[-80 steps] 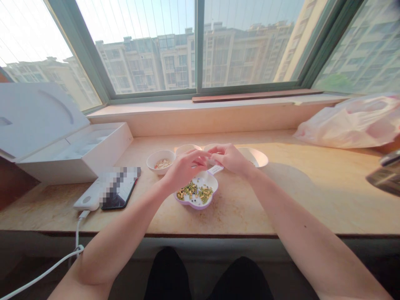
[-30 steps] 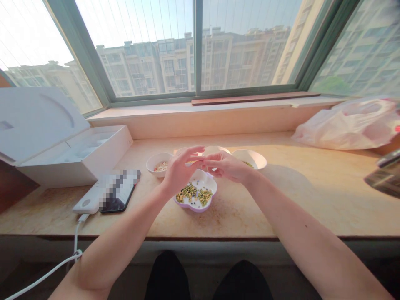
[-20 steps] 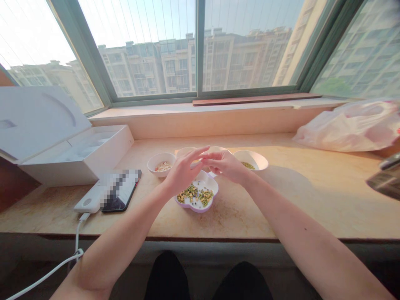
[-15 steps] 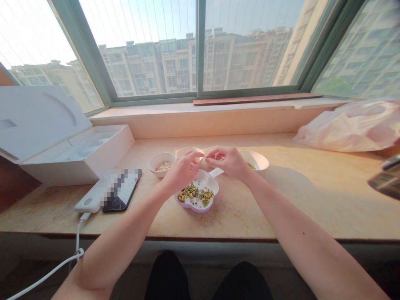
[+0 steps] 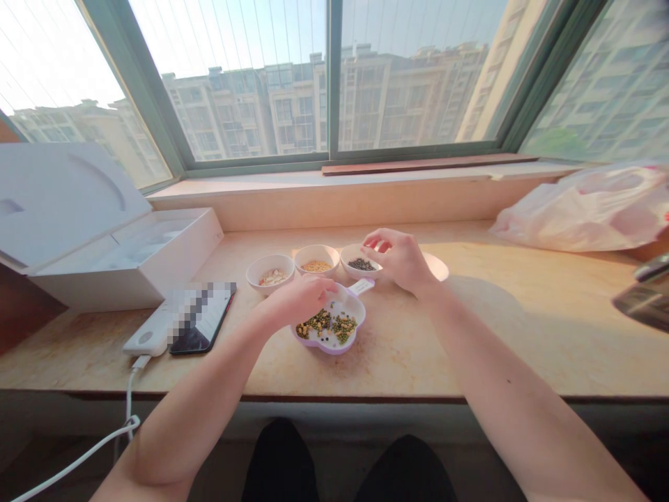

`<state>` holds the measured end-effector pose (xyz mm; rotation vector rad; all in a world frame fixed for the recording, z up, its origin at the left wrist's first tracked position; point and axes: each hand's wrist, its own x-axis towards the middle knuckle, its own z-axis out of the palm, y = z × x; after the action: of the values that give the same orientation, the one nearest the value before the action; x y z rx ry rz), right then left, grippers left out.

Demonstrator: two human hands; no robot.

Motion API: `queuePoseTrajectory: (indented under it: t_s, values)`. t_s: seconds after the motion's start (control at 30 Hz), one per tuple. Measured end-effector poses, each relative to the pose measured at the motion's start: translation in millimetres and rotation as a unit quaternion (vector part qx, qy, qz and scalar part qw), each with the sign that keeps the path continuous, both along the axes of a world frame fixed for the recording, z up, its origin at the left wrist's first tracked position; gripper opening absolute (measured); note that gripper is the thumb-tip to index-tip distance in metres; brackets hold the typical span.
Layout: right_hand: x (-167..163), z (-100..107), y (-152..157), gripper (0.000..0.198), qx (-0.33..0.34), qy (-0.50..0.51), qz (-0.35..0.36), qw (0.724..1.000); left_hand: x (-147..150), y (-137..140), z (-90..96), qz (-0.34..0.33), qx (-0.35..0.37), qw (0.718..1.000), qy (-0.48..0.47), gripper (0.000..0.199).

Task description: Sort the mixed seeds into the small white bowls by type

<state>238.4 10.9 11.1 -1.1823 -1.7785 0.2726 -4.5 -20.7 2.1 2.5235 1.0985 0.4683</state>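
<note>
Lilac-and-white, plasticky clover-shaped dish (image 5: 336, 350) sat just below the loosely curled left hand (image 5: 300, 300), left of the right hand (image 5: 403, 258), which hung half-curled over a round white bowl (image 5: 349, 256) of small dark beans (image 5: 362, 264). Honestly couldn't tell if either held anything.

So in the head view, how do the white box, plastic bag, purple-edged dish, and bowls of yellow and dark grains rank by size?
1. White box
2. Plastic bag
3. Purple-edged dish
4. Bowl of yellow grains and bowl of dark grains: they look alike, so unranked.
</note>
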Motion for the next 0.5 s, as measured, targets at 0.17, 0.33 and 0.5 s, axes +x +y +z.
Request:
queuePoseTrajectory:
  t_s: [0.17, 0.33, 0.5]
  values:
    - [28, 7, 12, 0.013, -0.011, -0.091, -0.086, 0.992, 0, -4, 1.6, -0.099, -0.032, 0.993, 0.048, 0.017]
    - [60, 14, 13, 0.010, -0.097, -0.174, -0.149, 0.969, 3, -3, -1.9, -0.102, -0.045, 0.993, 0.029, 0.024]
    - [86, 12, 11, 0.008, -0.245, -0.206, -0.158, 0.934, 8, 0, -5.4, -0.099, -0.044, 0.991, 0.078, 0.016]
